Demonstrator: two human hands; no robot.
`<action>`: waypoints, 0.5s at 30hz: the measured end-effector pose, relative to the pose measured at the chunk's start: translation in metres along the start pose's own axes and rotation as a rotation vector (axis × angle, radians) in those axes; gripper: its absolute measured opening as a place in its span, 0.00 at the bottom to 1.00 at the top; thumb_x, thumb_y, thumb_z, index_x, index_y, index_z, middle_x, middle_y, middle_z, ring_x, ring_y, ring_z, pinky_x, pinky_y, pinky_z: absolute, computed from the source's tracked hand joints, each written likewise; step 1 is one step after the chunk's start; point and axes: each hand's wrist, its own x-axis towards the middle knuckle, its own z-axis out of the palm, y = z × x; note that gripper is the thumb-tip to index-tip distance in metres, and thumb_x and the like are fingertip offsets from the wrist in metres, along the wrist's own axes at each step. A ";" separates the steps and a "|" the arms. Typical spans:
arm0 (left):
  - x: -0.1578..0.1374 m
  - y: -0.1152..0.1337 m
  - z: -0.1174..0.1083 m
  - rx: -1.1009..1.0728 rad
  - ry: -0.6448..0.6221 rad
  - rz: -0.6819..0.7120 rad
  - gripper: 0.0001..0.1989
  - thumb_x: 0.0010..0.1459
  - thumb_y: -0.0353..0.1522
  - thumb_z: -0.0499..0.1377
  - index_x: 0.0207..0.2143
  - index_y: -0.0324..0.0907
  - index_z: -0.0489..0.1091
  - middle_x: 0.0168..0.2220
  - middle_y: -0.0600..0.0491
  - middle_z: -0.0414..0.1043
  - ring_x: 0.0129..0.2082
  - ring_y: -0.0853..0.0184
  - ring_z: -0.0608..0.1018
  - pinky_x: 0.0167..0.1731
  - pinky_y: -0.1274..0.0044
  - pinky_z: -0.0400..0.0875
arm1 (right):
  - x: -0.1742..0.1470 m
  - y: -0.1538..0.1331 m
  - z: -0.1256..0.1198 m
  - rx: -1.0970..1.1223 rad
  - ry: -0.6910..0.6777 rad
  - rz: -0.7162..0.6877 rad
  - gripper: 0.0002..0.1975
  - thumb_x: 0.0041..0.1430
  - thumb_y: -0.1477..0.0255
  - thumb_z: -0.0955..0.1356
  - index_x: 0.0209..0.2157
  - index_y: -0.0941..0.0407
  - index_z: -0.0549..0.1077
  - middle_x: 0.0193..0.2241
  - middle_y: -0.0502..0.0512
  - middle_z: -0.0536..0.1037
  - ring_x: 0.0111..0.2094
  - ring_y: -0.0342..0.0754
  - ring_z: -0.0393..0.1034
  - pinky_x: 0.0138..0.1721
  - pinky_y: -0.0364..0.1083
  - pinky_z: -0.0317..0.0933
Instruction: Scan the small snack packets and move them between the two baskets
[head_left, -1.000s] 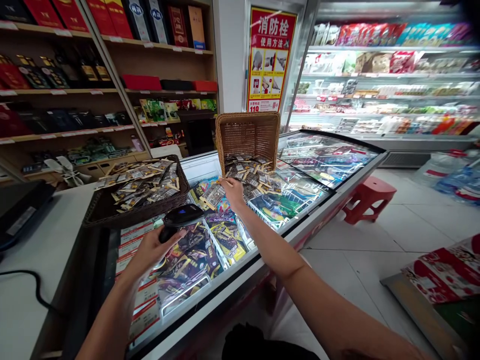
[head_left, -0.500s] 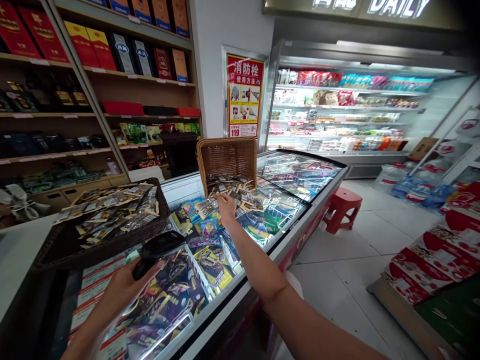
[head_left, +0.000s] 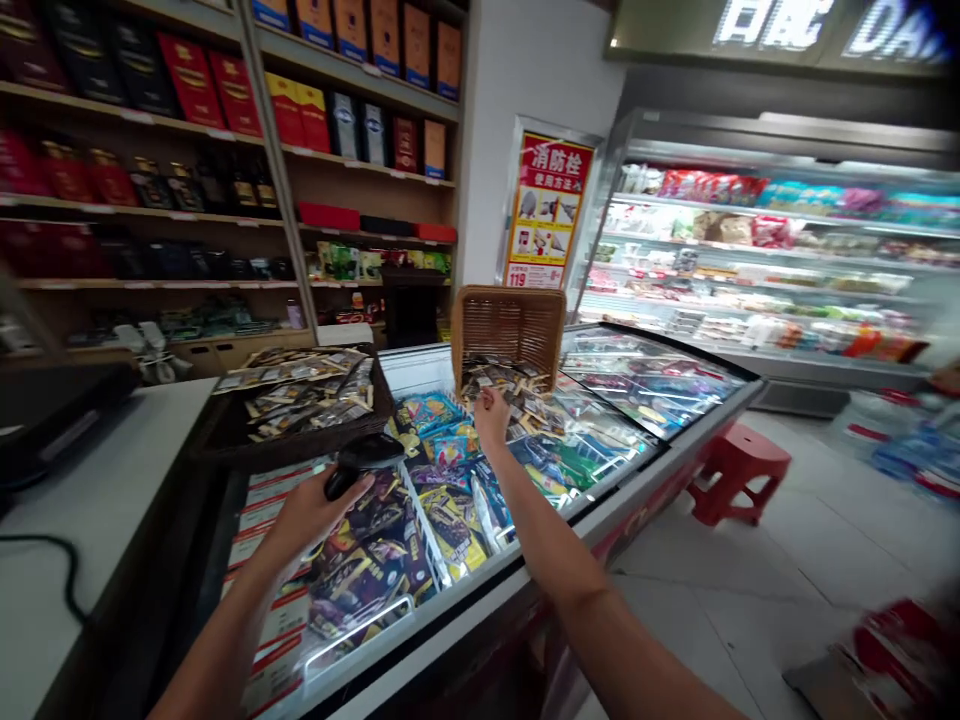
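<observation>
Clamped in left hand (head_left: 319, 512): 1 black handheld scanner (head_left: 369, 452), fingers and thumb wrapped around its handle, held over the near-left part of the chest freezer (head_left: 420, 655). Right hand (head_left: 491, 412): thumb and fingertips drawn together just at the mouth of the light-brown wicker basket (head_left: 510, 325); whether a packet is pinched there cannot be told.

Small packets (head_left: 525, 402), clear-wrapped, dark contents with pale strips: heaped inside that basket and spilling from its mouth. Basket turned on its side atop the freezer, opening toward the person.

Further packets of like appearance: piled in 1 dark-brown wicker basket (head_left: 385, 400), left of the first and well apart from it, near the white counter (head_left: 120, 510).

Freezer contents, below the hands: dark and purple ice-cream wrappers (head_left: 375, 575), yellow pouches (head_left: 454, 530), parted by a white wire divider (head_left: 426, 525). Red-and-white price labels (head_left: 266, 525), in a column along the left end.

Surroundings: 1 red plastic stool (head_left: 744, 462), right of the freezer; 1 red-and-yellow poster (head_left: 551, 212) reading "119", behind; 1 lit refrigerated display case (head_left: 795, 385), rear right; wooden shelves (head_left: 180, 285) of boxes and bottles, rear left.
</observation>
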 end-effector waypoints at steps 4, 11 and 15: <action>0.001 -0.011 0.000 0.006 0.017 -0.053 0.28 0.50 0.63 0.60 0.30 0.49 0.69 0.20 0.56 0.70 0.20 0.62 0.72 0.24 0.73 0.62 | -0.015 -0.039 0.042 -0.047 -0.213 -0.222 0.12 0.68 0.70 0.68 0.47 0.56 0.81 0.45 0.61 0.87 0.41 0.54 0.82 0.51 0.51 0.72; 0.000 -0.022 0.008 0.119 -0.051 -0.115 0.21 0.59 0.55 0.61 0.31 0.48 0.73 0.25 0.52 0.75 0.31 0.56 0.80 0.28 0.74 0.60 | -0.051 -0.147 0.196 -0.292 -0.698 -0.531 0.11 0.69 0.73 0.71 0.51 0.56 0.80 0.55 0.63 0.84 0.56 0.57 0.79 0.61 0.52 0.69; -0.001 -0.024 0.011 0.133 -0.092 -0.152 0.21 0.63 0.54 0.63 0.38 0.46 0.77 0.30 0.49 0.80 0.35 0.55 0.83 0.29 0.74 0.63 | -0.065 -0.175 0.267 -0.450 -0.573 -0.170 0.32 0.67 0.63 0.76 0.65 0.66 0.73 0.65 0.83 0.76 0.68 0.69 0.71 0.63 0.58 0.68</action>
